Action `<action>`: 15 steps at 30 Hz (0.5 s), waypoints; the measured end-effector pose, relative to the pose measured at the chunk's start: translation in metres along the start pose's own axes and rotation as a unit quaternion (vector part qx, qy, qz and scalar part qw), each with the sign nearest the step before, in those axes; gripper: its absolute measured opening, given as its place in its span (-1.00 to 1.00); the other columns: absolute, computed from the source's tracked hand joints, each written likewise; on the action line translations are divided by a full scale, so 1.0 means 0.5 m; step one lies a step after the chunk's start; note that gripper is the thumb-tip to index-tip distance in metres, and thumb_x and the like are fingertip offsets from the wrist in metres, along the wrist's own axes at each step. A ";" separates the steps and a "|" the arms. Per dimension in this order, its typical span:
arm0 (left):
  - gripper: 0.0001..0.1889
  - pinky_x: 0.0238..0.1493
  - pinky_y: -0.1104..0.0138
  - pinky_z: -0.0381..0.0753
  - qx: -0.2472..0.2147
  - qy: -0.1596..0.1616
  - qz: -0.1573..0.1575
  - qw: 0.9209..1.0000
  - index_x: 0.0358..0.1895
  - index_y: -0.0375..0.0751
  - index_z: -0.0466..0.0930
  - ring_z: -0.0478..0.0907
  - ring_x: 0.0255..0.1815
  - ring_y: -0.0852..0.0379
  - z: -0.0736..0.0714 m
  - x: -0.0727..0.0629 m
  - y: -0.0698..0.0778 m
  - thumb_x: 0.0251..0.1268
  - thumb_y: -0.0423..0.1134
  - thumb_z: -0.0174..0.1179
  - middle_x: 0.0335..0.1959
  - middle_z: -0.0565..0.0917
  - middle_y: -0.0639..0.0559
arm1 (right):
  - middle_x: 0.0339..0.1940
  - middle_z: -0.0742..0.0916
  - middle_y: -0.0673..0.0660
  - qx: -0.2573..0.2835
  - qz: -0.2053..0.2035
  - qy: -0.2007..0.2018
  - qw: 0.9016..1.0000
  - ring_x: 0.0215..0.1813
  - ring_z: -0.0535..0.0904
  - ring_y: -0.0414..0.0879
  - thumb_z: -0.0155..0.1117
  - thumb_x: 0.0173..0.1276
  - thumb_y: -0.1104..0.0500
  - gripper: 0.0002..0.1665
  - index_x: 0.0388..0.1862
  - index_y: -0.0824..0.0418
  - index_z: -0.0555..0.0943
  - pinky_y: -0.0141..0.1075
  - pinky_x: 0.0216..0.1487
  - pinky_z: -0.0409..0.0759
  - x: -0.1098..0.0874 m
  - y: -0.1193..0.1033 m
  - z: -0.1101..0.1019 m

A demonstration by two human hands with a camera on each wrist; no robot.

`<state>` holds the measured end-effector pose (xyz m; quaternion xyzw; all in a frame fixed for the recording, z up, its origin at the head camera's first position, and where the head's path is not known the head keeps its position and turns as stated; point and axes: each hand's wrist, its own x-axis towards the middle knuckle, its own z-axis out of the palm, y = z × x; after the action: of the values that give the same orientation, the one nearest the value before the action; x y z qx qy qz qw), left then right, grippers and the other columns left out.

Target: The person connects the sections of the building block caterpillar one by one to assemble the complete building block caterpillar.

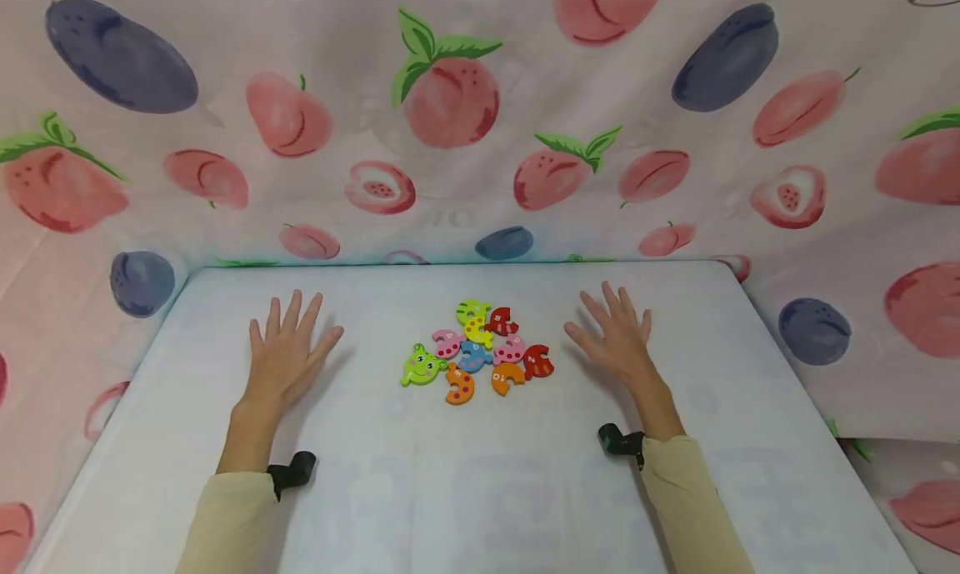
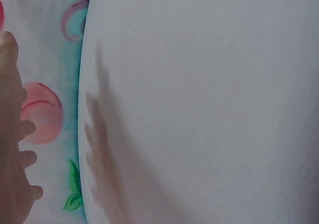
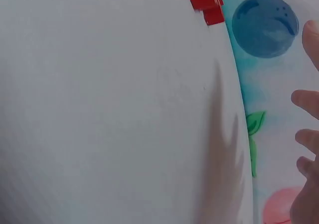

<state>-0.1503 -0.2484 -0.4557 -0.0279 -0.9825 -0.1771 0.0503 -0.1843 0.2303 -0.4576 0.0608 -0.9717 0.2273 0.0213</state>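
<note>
From where I stand, I see a person who keeps both arms over a desk with a white cover (image 1: 420, 491). The left hand (image 1: 283, 361) is at the left side, palm down, its fingers straight, spread and released. The right hand (image 1: 618, 345) is at the other side in the same manner, its fingers also stretched apart and released. Each hand throws a shadow on the white surface.

Between the two hands lies a loose group of small, flat, painted curved pieces. At its left is a light-green caterpillar-head piece with a smiling face (image 1: 422, 366). Near it are a pink dotted piece (image 1: 448, 341) and, lower, an orange dotted piece (image 1: 465, 386). A blue dotted piece (image 1: 474, 357) lies in the middle. Above it are a yellow piece (image 1: 476, 328), a green striped piece (image 1: 467, 309) and a dark-red piece (image 1: 501, 317). To the right of the blue one I see a second pink piece (image 1: 513, 346), an orange piece marked 10 (image 1: 504, 374) and a second red piece (image 1: 536, 361), which is the nearest to the right hand.

Beige sleeves (image 1: 693, 499) cover the forearms, and behind the desk hangs a pale pink cloth printed with fruits (image 1: 337, 49).
</note>
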 end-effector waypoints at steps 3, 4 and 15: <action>-0.22 0.41 -0.37 -0.22 -0.009 -0.015 0.010 1.000 0.56 -0.04 -0.03 -0.19 0.56 -0.42 0.006 0.000 0.014 0.43 0.30 -0.17 0.56 -0.01 -0.30 | 0.59 0.13 0.27 0.040 0.001 -0.027 0.999 0.60 -0.12 0.29 0.08 0.36 -0.24 -0.18 0.51 0.05 0.22 0.43 0.43 -0.23 -0.004 -0.015 0.008; -0.23 0.43 -0.35 -0.18 -0.016 -0.022 0.017 0.999 0.55 -0.05 -0.01 -0.16 0.56 -0.41 0.010 -0.002 0.023 0.44 0.27 -0.14 0.56 0.01 -0.29 | 0.58 0.15 0.27 0.058 0.000 -0.039 0.998 0.59 -0.08 0.28 0.09 0.37 -0.22 -0.19 0.51 0.07 0.22 0.40 0.44 -0.17 -0.007 -0.021 0.011; -0.44 0.39 -0.01 0.36 0.017 -0.136 0.284 0.949 0.42 0.10 0.32 0.23 0.50 -0.09 0.042 -0.015 0.125 0.36 -0.20 0.18 0.49 0.30 0.00 | 0.48 0.39 0.20 0.170 -0.062 -0.183 0.966 0.55 0.15 0.18 0.29 0.30 -0.10 -0.22 0.43 0.12 0.34 0.24 0.54 -0.23 -0.039 -0.041 0.044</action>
<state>-0.1402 -0.1828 -0.4546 -0.3290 -0.9342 -0.1329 -0.0355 -0.1626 0.2044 -0.4698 0.1640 -0.9006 0.3721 -0.1534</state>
